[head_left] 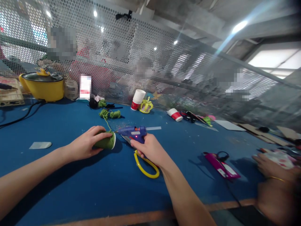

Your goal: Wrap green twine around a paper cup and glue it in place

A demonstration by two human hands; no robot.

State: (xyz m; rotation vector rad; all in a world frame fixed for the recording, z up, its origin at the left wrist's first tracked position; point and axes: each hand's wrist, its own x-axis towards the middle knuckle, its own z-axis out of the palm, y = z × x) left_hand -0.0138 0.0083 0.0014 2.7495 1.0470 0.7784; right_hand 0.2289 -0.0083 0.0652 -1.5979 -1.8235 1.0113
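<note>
My left hand (pixel 86 144) grips a cup wrapped in green yarn (pixel 105 142), lying on its side on the blue table (pixel 70 182) with its white rim facing right. My right hand (pixel 150 149) holds a blue glue gun (pixel 133 132) whose nozzle points left at the cup's rim; a red light glows on the gun. A strand of green yarn runs from the cup up to loose green yarn bundles (pixel 109 114). Yellow-handled scissors (pixel 145 166) lie on the table under my right wrist.
A yellow pot (pixel 42 85) and a jar stand at the back left. Paper cups (pixel 137 99) (pixel 175 114), a yellow tape holder and scraps lie along the mesh screen. A pink device with a cable (pixel 222 166) lies right. Another person's hands (pixel 270 175) rest at the right edge.
</note>
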